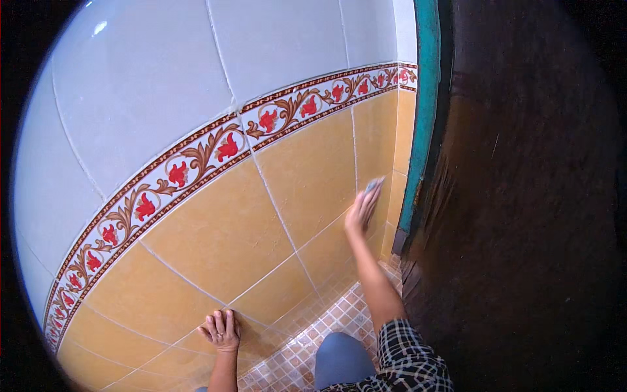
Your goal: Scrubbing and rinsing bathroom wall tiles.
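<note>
My right hand [362, 210] is pressed towards the yellow tiled wall [323, 181], close to the inside corner. A small pale blue-grey pad or cloth [373, 186] shows at its fingers, mostly hidden by them; the hand is slightly blurred. Lower on the same wall, my left hand [223, 330] rests with its fingertips against the tiles by a grout line. A ring is on one of its fingers, and it holds nothing that I can see.
A floral border strip [228, 147] divides the yellow tiles from the white tiles [147, 83] above. A green door frame [425, 112] and a dark brown surface [519, 196] stand at the right. Small mosaic tiles [303, 350] cover the floor beside my knee [343, 360].
</note>
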Motion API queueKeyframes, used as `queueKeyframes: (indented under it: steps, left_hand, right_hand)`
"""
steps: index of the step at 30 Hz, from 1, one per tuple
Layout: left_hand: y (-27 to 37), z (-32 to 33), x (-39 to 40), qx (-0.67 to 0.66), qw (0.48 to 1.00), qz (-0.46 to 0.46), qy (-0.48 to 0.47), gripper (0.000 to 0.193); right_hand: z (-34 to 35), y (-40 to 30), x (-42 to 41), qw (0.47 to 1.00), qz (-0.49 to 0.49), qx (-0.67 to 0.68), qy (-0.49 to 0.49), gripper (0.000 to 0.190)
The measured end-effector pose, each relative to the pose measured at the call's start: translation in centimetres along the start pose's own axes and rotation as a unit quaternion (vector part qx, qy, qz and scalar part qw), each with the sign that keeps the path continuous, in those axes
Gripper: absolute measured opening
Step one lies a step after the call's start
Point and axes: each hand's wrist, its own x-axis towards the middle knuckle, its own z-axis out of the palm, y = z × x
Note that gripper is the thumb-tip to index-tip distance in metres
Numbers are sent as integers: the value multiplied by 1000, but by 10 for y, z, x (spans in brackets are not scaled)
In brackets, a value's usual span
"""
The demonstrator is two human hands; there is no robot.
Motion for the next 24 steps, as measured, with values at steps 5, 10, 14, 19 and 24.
queueKeyframes:
  steps: [5, 10, 14, 19, 24]
  left_hand:
    - [1, 0, -3, -1, 1000, -3, 0, 36]
    - [11, 2, 0, -11, 1000, -9, 11, 35]
    - [16, 5, 3, -24, 999, -17, 18, 35]
    - [4, 5, -5, -17, 1000, -18, 7, 36]
    - [-5, 1, -10, -1, 1000, -12, -8, 38]
  right_hand:
    - [-13, -14, -109, 994, -64, -36, -85, 63]
    - [-14, 34, 24, 999, -43, 19, 16, 58]
    - [-14, 69, 36, 999, 29, 10, 42, 57]
    - [4, 20, -137, 997, 65, -16, -33, 61]
    - [0, 5, -118, 999, 18, 26, -18, 62]
